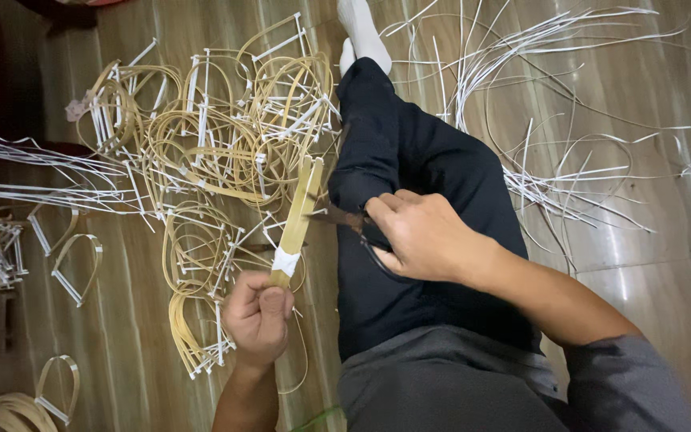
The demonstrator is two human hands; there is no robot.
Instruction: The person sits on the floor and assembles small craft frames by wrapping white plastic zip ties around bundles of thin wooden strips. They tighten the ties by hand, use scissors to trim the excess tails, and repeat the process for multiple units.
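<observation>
Head view shows you the wooden floor (641, 240), with a heap of bent bamboo loops (217, 144) bound in white tape to your left and loose white strips (537, 104) scattered to your right. Your dark-trousered leg (417, 176) stretches between them. Your right hand (425, 236) is closed around scissors (345, 218), blades at a bundle of bamboo strips (297, 220). Your left hand (257, 316) grips that bundle's lower end, below its white tape band (285, 262).
</observation>
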